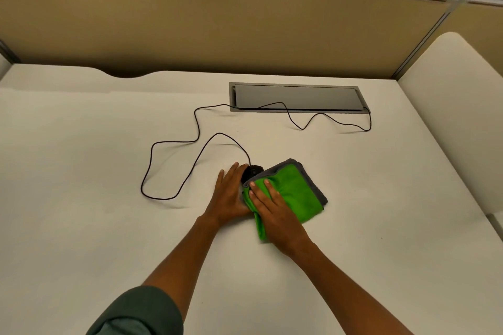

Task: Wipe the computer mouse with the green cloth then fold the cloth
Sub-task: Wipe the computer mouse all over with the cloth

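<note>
A black wired computer mouse lies on the white desk, mostly covered; only its front end shows. The green cloth, edged in grey, is draped over the mouse's rear and spreads to the right. My right hand lies flat on the cloth, fingers spread, pressing it down over the mouse. My left hand rests against the mouse's left side, fingers stretched forward along it, thumb hidden under the cloth edge.
The mouse's black cable loops left across the desk and runs to a grey cable hatch at the back. A tan partition walls the far side. A white rounded panel stands at the right.
</note>
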Demonstrator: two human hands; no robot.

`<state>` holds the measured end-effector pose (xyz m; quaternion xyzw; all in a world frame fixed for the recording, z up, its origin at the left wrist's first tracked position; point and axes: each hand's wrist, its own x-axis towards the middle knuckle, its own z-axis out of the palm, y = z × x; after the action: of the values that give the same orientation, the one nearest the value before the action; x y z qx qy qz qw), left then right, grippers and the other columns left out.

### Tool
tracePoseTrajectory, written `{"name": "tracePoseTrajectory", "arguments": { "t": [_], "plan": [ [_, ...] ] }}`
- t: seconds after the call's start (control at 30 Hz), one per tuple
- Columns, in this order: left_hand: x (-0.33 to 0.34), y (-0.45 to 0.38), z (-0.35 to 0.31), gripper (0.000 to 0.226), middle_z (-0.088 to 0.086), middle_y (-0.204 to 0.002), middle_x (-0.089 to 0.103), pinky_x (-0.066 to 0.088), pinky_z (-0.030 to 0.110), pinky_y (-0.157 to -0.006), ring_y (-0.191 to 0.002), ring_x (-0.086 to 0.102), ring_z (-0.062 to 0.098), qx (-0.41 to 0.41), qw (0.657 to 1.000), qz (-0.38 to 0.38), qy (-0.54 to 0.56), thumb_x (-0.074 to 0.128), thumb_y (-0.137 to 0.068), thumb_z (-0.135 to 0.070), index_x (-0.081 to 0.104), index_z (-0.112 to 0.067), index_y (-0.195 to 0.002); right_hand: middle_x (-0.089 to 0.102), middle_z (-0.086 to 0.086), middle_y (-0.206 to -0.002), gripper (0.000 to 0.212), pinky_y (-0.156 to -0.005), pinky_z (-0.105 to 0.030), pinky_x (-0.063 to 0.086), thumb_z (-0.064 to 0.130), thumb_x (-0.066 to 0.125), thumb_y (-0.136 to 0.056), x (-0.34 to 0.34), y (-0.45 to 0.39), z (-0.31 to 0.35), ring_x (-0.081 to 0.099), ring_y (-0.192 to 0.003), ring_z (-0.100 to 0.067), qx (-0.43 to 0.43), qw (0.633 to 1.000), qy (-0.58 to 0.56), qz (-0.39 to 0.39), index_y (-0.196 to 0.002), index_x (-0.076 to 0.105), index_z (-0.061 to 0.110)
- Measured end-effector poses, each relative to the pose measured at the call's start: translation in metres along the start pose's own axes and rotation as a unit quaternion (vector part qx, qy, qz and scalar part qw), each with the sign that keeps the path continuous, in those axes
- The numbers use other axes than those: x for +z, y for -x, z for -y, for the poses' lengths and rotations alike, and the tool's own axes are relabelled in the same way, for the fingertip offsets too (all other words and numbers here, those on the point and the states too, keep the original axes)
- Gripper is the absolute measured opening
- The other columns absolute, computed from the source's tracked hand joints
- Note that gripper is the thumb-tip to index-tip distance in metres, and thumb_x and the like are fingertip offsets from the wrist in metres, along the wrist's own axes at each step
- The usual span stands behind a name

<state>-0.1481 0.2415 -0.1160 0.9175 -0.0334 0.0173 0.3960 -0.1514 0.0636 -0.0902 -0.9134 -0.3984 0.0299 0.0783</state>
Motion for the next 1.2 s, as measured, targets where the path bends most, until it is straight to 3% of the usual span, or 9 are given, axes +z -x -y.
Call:
{"name": "tracePoseTrajectory", "arguments": {
  "t": [0.4, 0.67, 0.9, 1.0, 1.1, 1.2],
  "plan": [
    [0.001, 0.001, 0.0, 0.112, 0.003, -0.155, 0.03, 0.001, 0.044, -0.122, -0.149, 0.013, 0.018, -0.005, 1.0, -0.011, 0.015, 0.084, -0.06, -0.052, 0.025, -0.012, -0.148, 0.046, -0.009, -0.145, 0.048, -0.102, -0.047, 0.046, 0.004, 0.035, -0.09, 0.001, 0.025, -0.015, 0.042, -0.133, -0.039, -0.034, 0.997, 0.058, -0.043, -0.136, 0.05, 0.005],
    [0.002, 0.001, -0.001, 0.11, 0.002, -0.154, 0.033, 0.002, 0.043, -0.122, -0.148, 0.015, 0.019, -0.007, 1.0, -0.023, 0.01, 0.083, -0.061, -0.052, 0.026, -0.014, -0.147, 0.046, -0.008, -0.146, 0.048, -0.104, -0.045, 0.044, 0.005, 0.033, -0.091, -0.001, 0.031, -0.02, 0.043, -0.133, -0.035, -0.001, 0.998, 0.058, -0.035, -0.137, 0.05, 0.007],
    [0.001, 0.0, 0.001, 0.115, 0.0, -0.155, 0.031, 0.001, 0.043, -0.122, -0.149, 0.011, 0.017, -0.007, 1.0, -0.011, 0.005, 0.082, -0.058, -0.058, 0.023, -0.018, -0.148, 0.051, -0.016, -0.14, 0.054, -0.099, -0.049, 0.048, -0.001, 0.031, -0.084, -0.013, 0.013, -0.039, 0.05, -0.127, -0.039, 0.055, 0.998, 0.014, -0.008, -0.133, 0.051, -0.002],
    [0.002, -0.001, 0.002, 0.115, -0.001, -0.155, 0.031, 0.002, 0.044, -0.122, -0.149, 0.011, 0.016, -0.009, 1.0, -0.009, 0.007, 0.08, -0.057, -0.06, 0.022, -0.019, -0.148, 0.038, -0.018, -0.149, 0.06, -0.109, -0.051, 0.033, -0.011, 0.044, -0.083, -0.011, -0.001, -0.048, 0.037, -0.135, -0.041, 0.06, 0.998, -0.016, 0.003, -0.142, 0.038, -0.001],
    [0.002, -0.001, 0.002, 0.117, -0.001, -0.155, 0.031, 0.002, 0.044, -0.122, -0.149, 0.01, 0.015, -0.012, 1.0, -0.008, 0.013, 0.079, -0.056, -0.063, 0.022, -0.021, -0.148, 0.015, -0.011, -0.159, 0.064, -0.119, -0.041, 0.014, -0.005, 0.039, -0.092, -0.006, -0.012, -0.051, 0.015, -0.146, -0.032, 0.062, 0.998, -0.025, 0.019, -0.15, 0.017, 0.008],
    [0.003, 0.0, 0.003, 0.118, -0.002, -0.155, 0.03, 0.0, 0.043, -0.122, -0.149, 0.009, 0.013, -0.015, 1.0, -0.007, 0.019, 0.079, -0.054, -0.064, 0.021, -0.022, -0.148, 0.013, -0.011, -0.159, 0.063, -0.119, -0.042, 0.012, -0.005, 0.037, -0.093, -0.003, -0.009, -0.042, 0.013, -0.147, -0.031, 0.076, 0.996, -0.05, 0.011, -0.15, 0.015, 0.008]
  ]
}}
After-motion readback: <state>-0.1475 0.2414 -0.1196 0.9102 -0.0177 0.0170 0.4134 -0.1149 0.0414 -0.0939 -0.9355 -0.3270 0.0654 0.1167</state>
